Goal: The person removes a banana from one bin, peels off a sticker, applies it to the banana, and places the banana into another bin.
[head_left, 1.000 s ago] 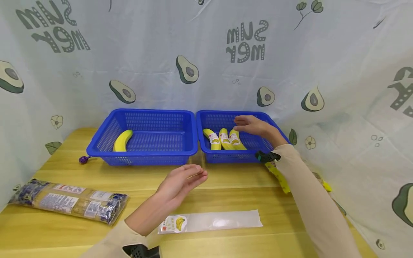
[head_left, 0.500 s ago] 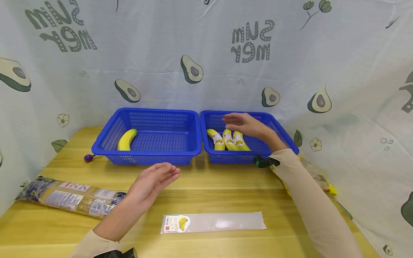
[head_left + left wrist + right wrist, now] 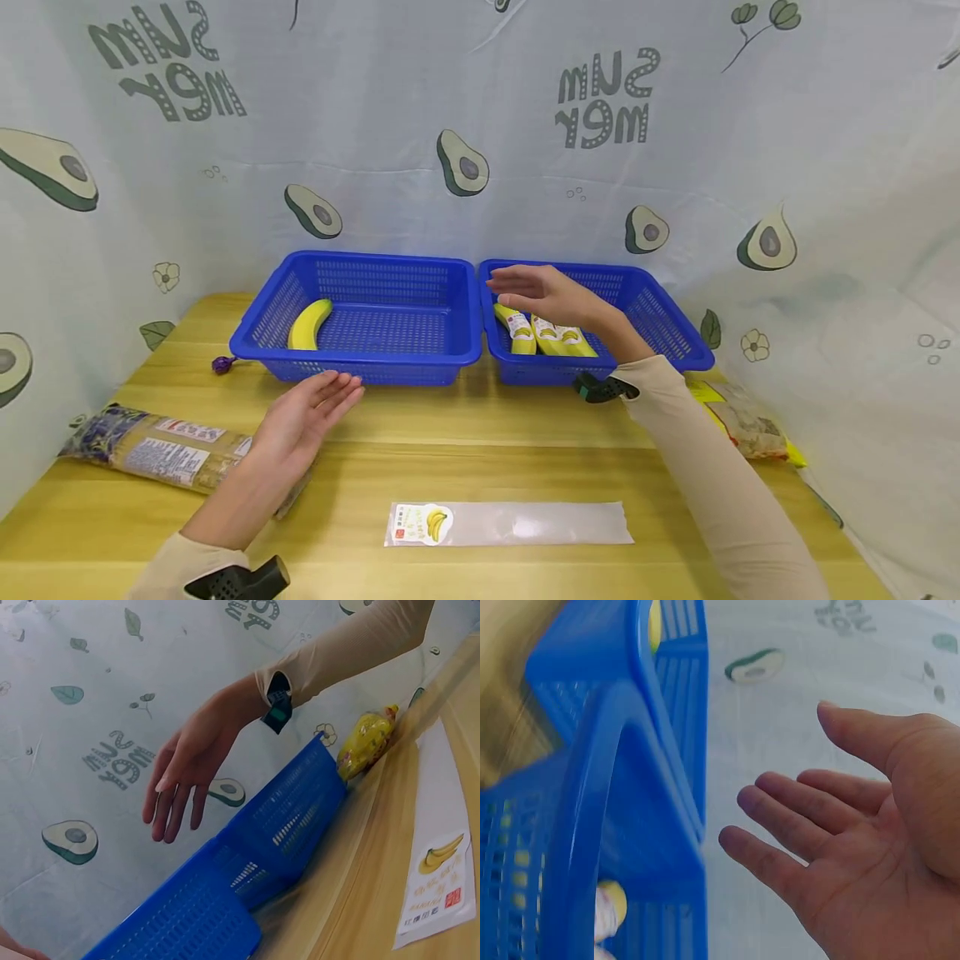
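In the head view my right hand hovers over the right blue basket, fingers relaxed and holding nothing. Below it, three labelled bananas lie side by side in that basket, partly hidden by the hand and the front rim. My left hand is in the air in front of the left blue basket, fingers nearly straight, nothing held. One banana without a visible label lies at the left end of the left basket. A clear plastic sleeve with a banana sticker lies flat on the table.
A long clear pack with printed labels lies at the left, partly behind my left forearm. A purple-wrapped lollipop is beside the left basket. At the right, a yellow bag rests near the curtain behind the wooden table.
My left hand has moved left, away from above the plastic sleeve. My right hand has shifted left over the bananas. The head view has turned slightly left.
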{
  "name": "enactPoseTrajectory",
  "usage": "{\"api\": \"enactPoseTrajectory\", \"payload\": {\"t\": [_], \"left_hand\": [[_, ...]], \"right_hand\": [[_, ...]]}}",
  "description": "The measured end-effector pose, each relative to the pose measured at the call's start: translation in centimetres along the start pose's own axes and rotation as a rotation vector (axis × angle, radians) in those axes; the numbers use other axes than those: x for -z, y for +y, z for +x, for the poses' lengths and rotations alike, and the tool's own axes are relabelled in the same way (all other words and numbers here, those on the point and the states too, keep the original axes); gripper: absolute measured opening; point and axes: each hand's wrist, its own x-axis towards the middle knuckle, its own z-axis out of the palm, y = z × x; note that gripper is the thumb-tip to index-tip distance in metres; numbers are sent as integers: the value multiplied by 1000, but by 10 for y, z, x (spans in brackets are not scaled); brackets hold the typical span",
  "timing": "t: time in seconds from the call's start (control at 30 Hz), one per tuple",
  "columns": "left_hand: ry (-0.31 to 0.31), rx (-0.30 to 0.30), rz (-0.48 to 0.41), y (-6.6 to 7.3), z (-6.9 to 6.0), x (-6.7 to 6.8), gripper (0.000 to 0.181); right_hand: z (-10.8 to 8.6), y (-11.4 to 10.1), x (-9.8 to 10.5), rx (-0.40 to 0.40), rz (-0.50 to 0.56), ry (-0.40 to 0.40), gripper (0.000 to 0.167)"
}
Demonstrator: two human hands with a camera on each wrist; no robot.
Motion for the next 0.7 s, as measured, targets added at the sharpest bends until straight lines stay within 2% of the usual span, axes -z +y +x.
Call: {"api": "enactPoseTrajectory", "payload": {"t": [0.13, 0.23, 0.33, 0.47, 0.7], "left_hand": [[94, 22, -78, 15, 4, 12, 15], [134, 33, -158, 25, 8, 21, 18], [154, 31, -227, 34, 13, 28, 17], [168, 9, -276, 44, 17, 37, 21], [201, -11, -363, 53, 21, 45, 39]], "right_hand": [[12, -11, -10, 35, 5, -30, 53], [21, -21, -16, 54, 11, -53, 52], [30, -29, -22, 70, 22, -74, 51], [43, -38, -31, 87, 52, -94, 51], [71, -56, -51, 99, 175, -146, 52]]}}
